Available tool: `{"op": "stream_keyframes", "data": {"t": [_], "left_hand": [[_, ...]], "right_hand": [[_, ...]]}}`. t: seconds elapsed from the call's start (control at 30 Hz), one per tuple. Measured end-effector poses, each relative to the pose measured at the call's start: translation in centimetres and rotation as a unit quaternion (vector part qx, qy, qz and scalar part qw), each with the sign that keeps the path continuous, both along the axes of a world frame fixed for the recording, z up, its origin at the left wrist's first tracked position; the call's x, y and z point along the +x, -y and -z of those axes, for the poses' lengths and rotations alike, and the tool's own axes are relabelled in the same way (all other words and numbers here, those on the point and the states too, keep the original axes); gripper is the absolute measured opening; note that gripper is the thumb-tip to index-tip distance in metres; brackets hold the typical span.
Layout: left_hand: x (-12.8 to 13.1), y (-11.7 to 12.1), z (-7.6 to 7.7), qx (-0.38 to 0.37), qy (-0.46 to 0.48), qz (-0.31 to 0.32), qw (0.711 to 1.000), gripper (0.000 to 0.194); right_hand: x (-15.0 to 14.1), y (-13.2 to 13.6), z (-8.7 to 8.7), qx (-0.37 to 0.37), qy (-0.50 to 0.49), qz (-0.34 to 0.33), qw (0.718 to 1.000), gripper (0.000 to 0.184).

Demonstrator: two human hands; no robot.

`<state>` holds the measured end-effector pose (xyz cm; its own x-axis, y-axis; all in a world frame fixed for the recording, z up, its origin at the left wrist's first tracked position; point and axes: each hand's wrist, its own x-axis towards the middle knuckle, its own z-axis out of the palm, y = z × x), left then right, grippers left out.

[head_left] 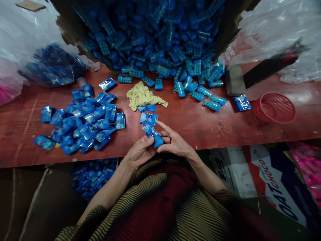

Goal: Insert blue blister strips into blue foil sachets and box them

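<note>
A small blue bottle [157,139] with a printed blue sleeve [147,130] on its far end is held between my two hands, just above the table's front edge. My left hand [141,151] is closed round its left side, thumb on top. On the other side, my right hand [177,142] pinches the near blue end with thumb and bent fingers, while its index finger stretches forward. Beyond the fingertips, a flat blue printed sleeve [148,118] lies on the table. A crumpled yellow cloth [143,95] rests behind it, partly covering more sleeves.
A pile of sleeved bottles [85,120] lies left on the red table [183,113]. Unsleeved bottles [160,57] spill from a torn carton [67,36] behind. Rightward are a grey block [235,80], a red basket [265,108] and rubber bands [220,128]. Boxes stand below.
</note>
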<state>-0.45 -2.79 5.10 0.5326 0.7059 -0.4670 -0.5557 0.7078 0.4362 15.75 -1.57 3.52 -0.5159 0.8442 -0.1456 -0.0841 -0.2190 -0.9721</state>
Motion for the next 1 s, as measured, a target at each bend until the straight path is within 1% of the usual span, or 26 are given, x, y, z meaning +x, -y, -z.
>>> {"op": "stream_keyframes", "data": {"t": [0.07, 0.17, 0.27, 0.33, 0.43, 0.5, 0.63, 0.8, 0.9, 1.0], "left_hand": [[0.2, 0.0, 0.1, 0.005, 0.003, -0.015, 1.0, 0.023], [0.2, 0.1, 0.1, 0.011, 0.007, -0.016, 1.0, 0.027], [0.0, 0.1, 0.1, 0.016, 0.011, 0.001, 1.0, 0.032], [-0.2, 0.1, 0.2, 0.019, 0.015, 0.013, 1.0, 0.034], [-0.3, 0.3, 0.5, 0.015, 0.01, 0.015, 1.0, 0.033], [-0.1, 0.5, 0.7, 0.012, 0.008, 0.008, 1.0, 0.032], [0.6, 0.9, 0.5, 0.014, 0.017, -0.009, 1.0, 0.028], [1.2, 1.3, 0.1, 0.004, 0.0, -0.026, 1.0, 0.032], [1.4, 1.5, 0.1, -0.004, -0.005, -0.058, 0.998, 0.031], [1.8, 1.6, 0.1, 0.002, -0.02, -0.093, 0.995, 0.026]], "right_hand": [[-0.1, 0.1, 0.2, -0.012, 0.002, 0.012, 1.0, 0.089], [-0.2, 0.0, 0.1, -0.032, -0.031, 0.008, 0.999, 0.092], [-0.3, -0.3, -0.2, -0.052, -0.073, -0.021, 0.996, 0.095], [-0.1, -0.7, -0.3, -0.053, -0.083, -0.049, 0.994, 0.098], [0.2, -1.0, -0.4, -0.039, -0.067, -0.082, 0.994, 0.099], [0.4, -1.1, -0.4, -0.034, -0.053, -0.089, 0.994, 0.096], [0.5, -0.9, -0.3, -0.012, -0.033, -0.075, 0.997, 0.091], [0.5, -0.7, -0.3, -0.007, -0.031, -0.073, 0.997, 0.087], [0.4, -0.6, -0.1, 0.014, -0.007, -0.06, 0.998, 0.084], [-0.1, -0.2, 0.5, 0.04, 0.022, -0.023, 0.999, 0.078]]}}
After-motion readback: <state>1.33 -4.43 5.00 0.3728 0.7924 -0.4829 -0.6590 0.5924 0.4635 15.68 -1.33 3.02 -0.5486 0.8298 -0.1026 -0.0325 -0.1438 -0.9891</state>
